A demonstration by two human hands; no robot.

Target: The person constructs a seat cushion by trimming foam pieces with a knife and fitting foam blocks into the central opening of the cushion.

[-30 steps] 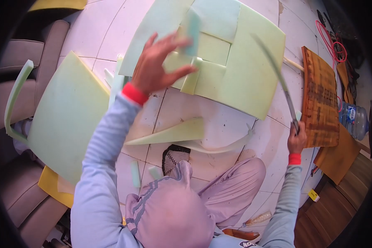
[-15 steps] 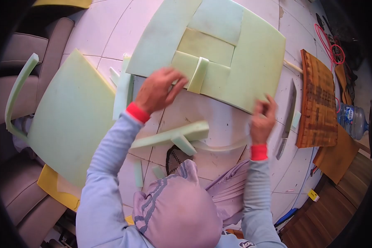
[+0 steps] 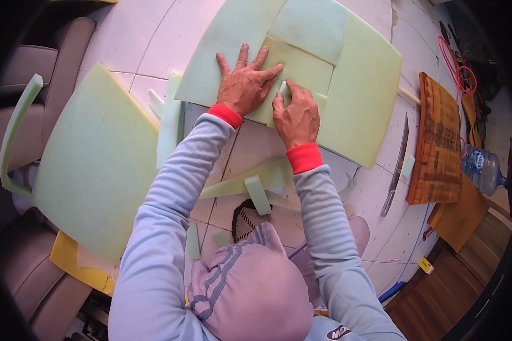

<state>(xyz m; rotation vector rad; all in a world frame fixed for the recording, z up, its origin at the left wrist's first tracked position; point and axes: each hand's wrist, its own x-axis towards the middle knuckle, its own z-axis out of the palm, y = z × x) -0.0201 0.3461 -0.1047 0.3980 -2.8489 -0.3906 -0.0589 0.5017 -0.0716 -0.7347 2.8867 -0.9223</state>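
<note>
A large pale-green foam panel (image 3: 364,85), with several pieces fitted into its middle, lies on the floor in front of me. My left hand (image 3: 244,88) rests flat on it, fingers spread. Just right of that, my right hand (image 3: 298,116) pinches a short foam strip (image 3: 283,87) against the panel near its front edge. Most of the strip is hidden behind the fingers. Closer to my body, foam offcuts (image 3: 257,196) lie over a dark mesh item (image 3: 243,221).
A second foam sheet (image 3: 99,165) lies at left beside a grey sofa (image 3: 68,79). On the right are a long knife (image 3: 396,165), a wooden board (image 3: 438,142), a water bottle (image 3: 486,170) and a pink hose (image 3: 466,82). White tiles cover the floor.
Both hands have come onto the foam panel. My left hand moved up and flattened out; my right hand moved left from the panel's right corner and took hold of the foam strip.
</note>
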